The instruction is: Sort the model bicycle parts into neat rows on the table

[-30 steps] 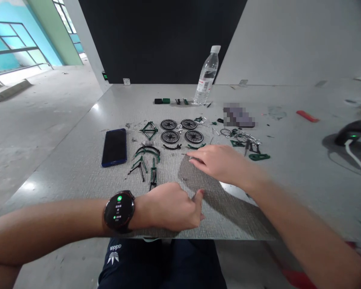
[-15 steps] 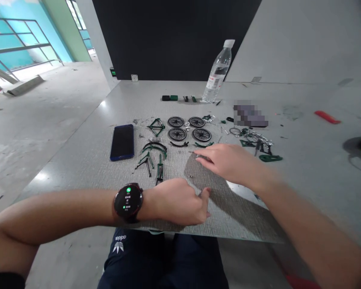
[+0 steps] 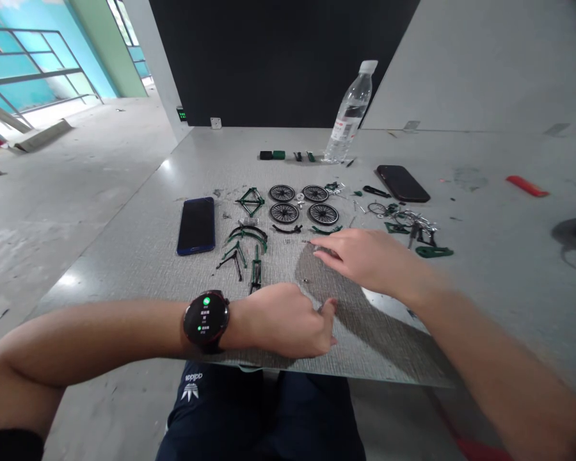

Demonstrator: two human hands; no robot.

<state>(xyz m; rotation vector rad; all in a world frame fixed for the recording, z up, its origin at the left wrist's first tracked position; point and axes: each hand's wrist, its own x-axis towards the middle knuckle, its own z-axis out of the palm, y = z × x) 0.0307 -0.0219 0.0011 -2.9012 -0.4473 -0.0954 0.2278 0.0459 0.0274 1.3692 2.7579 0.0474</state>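
The grey textured counter (image 3: 125, 256) carries a model bicycle laid out in pieces. The person's right hand (image 3: 365, 259) lies low over it, palm down. Its fingers (image 3: 327, 251) are stretched out, uncurled, and point left. The left hand (image 3: 278, 320), with a smartwatch (image 3: 206, 320) on its wrist, rests at the counter's near edge, curled into a loose fist with thumb against forefinger; whether it pinches anything cannot be told.

A blue phone (image 3: 196, 225) lies to the left of the parts, and a water bottle (image 3: 348, 118) stands behind them. Four spoked wheels (image 3: 283, 212) sit just beyond the right fingertips, with the green fork (image 3: 256, 272) off to their left.

A thin silver pin (image 3: 311, 242) lies right at those fingertips, its long axis running left to right, far nearer the right hand than the left. A loose screw (image 3: 306, 280) lies between the two hands.
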